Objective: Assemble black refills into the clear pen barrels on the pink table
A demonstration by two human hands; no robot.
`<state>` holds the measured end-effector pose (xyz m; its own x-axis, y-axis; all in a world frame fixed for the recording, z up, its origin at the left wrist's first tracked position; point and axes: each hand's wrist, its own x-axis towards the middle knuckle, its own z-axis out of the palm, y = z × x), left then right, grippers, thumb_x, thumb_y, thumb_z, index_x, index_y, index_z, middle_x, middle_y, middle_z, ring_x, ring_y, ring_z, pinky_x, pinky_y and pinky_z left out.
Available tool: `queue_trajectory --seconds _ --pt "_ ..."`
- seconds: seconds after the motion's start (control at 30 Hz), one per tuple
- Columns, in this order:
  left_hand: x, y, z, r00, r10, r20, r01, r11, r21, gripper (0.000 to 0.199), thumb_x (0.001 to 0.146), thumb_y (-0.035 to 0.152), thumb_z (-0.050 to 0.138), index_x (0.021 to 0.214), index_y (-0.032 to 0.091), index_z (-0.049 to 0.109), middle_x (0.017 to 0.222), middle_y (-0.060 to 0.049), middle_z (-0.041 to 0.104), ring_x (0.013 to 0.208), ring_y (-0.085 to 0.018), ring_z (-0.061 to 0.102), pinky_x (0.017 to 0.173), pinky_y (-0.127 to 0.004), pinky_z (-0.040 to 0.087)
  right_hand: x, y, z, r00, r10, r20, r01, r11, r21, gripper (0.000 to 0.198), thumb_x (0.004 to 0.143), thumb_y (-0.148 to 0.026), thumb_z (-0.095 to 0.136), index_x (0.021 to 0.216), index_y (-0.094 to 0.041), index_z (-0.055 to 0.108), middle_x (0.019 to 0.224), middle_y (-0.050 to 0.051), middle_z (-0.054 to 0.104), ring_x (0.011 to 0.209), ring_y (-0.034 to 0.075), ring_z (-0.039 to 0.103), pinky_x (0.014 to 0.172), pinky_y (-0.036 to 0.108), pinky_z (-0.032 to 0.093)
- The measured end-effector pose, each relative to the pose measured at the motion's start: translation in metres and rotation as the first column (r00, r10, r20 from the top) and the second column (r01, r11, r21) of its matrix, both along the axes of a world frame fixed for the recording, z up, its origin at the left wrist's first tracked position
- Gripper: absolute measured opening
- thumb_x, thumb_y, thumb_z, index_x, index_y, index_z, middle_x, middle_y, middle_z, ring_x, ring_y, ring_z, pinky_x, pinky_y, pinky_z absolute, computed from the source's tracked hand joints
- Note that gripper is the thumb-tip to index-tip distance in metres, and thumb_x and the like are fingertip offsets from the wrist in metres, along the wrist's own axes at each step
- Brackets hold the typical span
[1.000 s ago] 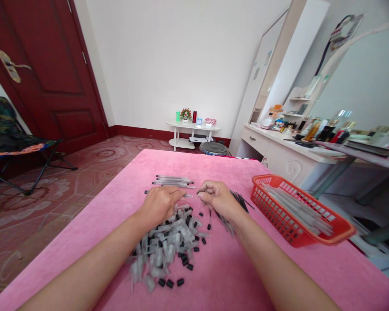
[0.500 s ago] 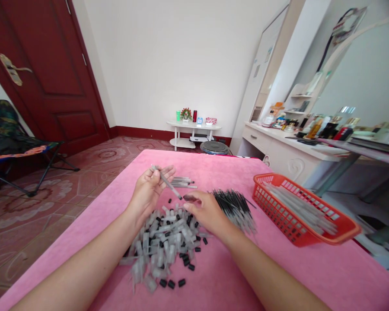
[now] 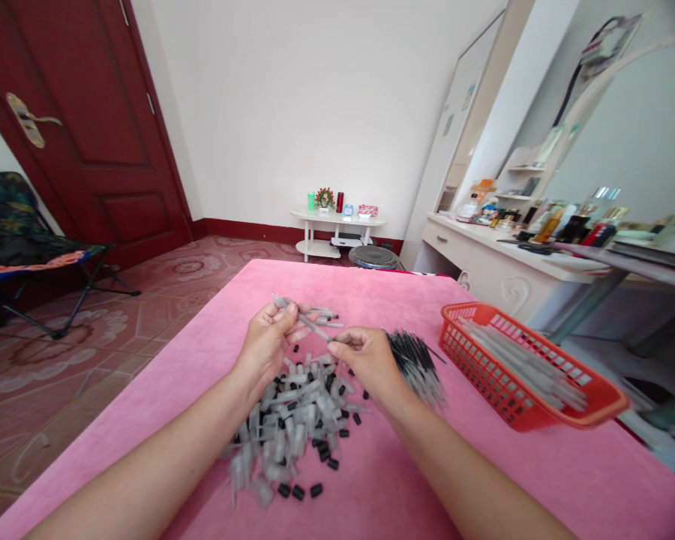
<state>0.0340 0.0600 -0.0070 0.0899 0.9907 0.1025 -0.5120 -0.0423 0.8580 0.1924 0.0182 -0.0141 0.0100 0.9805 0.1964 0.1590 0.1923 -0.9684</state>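
Observation:
My left hand (image 3: 273, 330) grips a slim grey translucent pen (image 3: 313, 327) between thumb and fingers, tilted down to the right. My right hand (image 3: 365, 352) pinches the pen's lower right end, and its fingertips hide that end. Below both hands lies a heap of clear pen caps (image 3: 298, 439) mixed with small black plugs (image 3: 316, 490). Several finished-looking pens (image 3: 323, 316) rest on the cloth just behind my left hand. To the right of my right hand is a bundle of refills (image 3: 419, 364), black at one end and pale at the other.
A red plastic basket (image 3: 487, 371) with pale pen tubes (image 3: 532, 367) stands at the right on the pink cloth (image 3: 394, 480). Beyond it is a white dresser (image 3: 495, 262) crowded with bottles. A folding chair (image 3: 22, 240) sits at the left, near a red door (image 3: 101, 127).
My right hand has come up to the pen's lower end and closed on it; before, a small gap lay between them. The pen has shifted slightly right and down.

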Motion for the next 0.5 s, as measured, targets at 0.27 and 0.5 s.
queue_trajectory --seconds 0.27,0.5 --pt "0.0009 0.0004 -0.0011 1.0 0.01 0.013 -0.01 1.0 0.013 0.023 0.067 0.023 0.071 0.081 0.016 0.053 0.08 -0.003 0.067 0.075 -0.017 0.067 0.064 -0.027 0.055 -0.0019 0.0023 -0.006 0.997 0.074 -0.002 -0.074 0.993 -0.092 0.037 0.079 -0.044 0.046 0.06 -0.014 0.059 0.047 0.0 0.056 0.038 0.009 0.047 0.039 0.02 0.033" --pt "0.0011 -0.0002 -0.0011 1.0 0.025 0.001 -0.025 1.0 0.014 0.022 0.068 0.023 0.07 0.08 0.016 0.054 0.079 -0.003 0.067 0.074 -0.017 0.067 0.063 -0.025 0.055 -0.0023 0.0009 -0.0029 0.999 0.039 -0.001 -0.039 0.999 -0.034 0.02 0.071 -0.035 0.058 0.067 -0.015 0.059 0.054 -0.001 0.058 0.042 0.009 0.048 0.041 0.021 0.034"
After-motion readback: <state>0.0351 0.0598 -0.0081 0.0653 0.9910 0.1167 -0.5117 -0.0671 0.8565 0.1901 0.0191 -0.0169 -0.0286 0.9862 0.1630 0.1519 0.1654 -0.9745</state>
